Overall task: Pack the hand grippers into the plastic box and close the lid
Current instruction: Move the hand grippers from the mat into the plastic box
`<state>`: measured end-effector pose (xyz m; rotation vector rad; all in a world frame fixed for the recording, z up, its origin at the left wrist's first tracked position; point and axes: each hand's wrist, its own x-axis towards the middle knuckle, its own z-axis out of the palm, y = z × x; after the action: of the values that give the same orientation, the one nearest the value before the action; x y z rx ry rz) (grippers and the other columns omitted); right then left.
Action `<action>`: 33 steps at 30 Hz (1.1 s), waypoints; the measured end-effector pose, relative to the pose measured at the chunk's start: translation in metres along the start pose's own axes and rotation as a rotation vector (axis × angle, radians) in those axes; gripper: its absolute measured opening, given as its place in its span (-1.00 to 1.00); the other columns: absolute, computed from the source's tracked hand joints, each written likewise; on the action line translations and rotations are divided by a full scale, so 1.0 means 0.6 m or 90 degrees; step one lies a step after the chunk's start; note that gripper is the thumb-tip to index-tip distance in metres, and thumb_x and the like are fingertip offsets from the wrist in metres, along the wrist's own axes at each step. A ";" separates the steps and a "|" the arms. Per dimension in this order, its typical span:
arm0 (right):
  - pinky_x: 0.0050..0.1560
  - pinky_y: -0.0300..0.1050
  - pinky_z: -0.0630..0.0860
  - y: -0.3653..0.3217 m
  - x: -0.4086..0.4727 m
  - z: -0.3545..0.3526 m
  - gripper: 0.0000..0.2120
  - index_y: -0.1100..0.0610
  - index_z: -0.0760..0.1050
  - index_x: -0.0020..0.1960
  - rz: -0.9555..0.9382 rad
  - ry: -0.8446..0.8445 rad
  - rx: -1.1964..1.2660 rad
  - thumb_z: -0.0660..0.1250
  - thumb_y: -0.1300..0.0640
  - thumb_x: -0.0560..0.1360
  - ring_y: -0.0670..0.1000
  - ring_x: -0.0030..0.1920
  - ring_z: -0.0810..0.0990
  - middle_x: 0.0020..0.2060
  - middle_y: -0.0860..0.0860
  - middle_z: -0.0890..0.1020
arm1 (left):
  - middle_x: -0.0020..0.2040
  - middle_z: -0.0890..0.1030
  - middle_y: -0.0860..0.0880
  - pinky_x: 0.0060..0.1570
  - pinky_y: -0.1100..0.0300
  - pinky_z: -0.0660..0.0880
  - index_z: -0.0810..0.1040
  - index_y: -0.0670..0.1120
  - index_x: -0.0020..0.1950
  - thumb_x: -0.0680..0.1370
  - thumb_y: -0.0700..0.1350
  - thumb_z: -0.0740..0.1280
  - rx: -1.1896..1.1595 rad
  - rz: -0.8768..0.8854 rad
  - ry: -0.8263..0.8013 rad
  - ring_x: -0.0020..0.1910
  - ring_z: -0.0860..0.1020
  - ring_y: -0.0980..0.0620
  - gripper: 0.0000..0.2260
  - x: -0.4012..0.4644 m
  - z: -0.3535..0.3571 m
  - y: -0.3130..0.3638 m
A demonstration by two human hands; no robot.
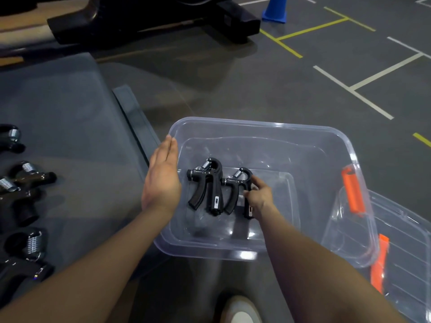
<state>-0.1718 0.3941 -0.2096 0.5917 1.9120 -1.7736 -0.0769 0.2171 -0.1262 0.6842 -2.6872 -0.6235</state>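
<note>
A clear plastic box (263, 127) stands open on the floor in the middle of the view. Two black hand grippers lie side by side on its bottom. My right hand (258, 194) reaches into the box and pinches the right hand gripper (238, 183). The left hand gripper (207, 183) lies free beside it. My left hand (162, 180) hovers flat with straight fingers above the box's left rim, holding nothing. The clear lid (405, 250) with orange clips lies under the box's right side. Several more hand grippers (21, 187) lie on a grey mat at the far left.
The grey mat (70, 113) covers the left of the view, with a raised strip along its right edge. A black machine base (151, 22) stands at the back. A blue cone (275, 9) is at the top right. My shoe (240, 311) shows at the bottom.
</note>
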 end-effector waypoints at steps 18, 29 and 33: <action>-0.28 -0.41 0.39 -0.176 -0.225 0.231 -0.52 0.32 0.37 0.33 -0.280 -0.226 -0.236 0.37 0.40 0.43 0.01 -0.04 0.45 -0.02 0.12 0.46 | 0.29 0.44 -0.18 0.29 0.00 0.38 0.42 -0.15 0.33 0.53 -0.15 0.28 -0.016 -0.128 -0.108 0.28 0.45 -0.17 -0.63 -0.004 -0.229 -0.126; -0.43 -0.48 0.33 -0.038 -0.373 0.422 -0.59 0.39 0.37 0.27 -0.217 -0.381 -0.369 0.35 0.41 0.45 -0.07 -0.32 0.39 -0.38 -0.02 0.35 | 0.29 0.42 -0.11 0.31 0.03 0.38 0.40 -0.11 0.34 0.49 -0.14 0.36 0.016 -0.316 -0.057 0.27 0.45 -0.12 -0.57 -0.186 -0.366 -0.329; -0.26 -0.36 0.42 0.019 -0.379 0.448 -0.57 0.41 0.38 0.26 -0.199 -0.378 -0.399 0.38 0.41 0.42 -0.03 -0.28 0.42 -0.37 -0.01 0.39 | 0.31 0.37 -0.06 0.30 0.00 0.39 0.37 -0.09 0.37 0.50 -0.14 0.34 -0.001 -0.318 -0.046 0.29 0.43 -0.10 -0.56 -0.210 -0.364 -0.351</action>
<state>0.0292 0.1268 -0.0984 -0.4265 2.0093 -1.1891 0.1929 0.0415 -0.0608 1.3749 -2.5817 -0.7762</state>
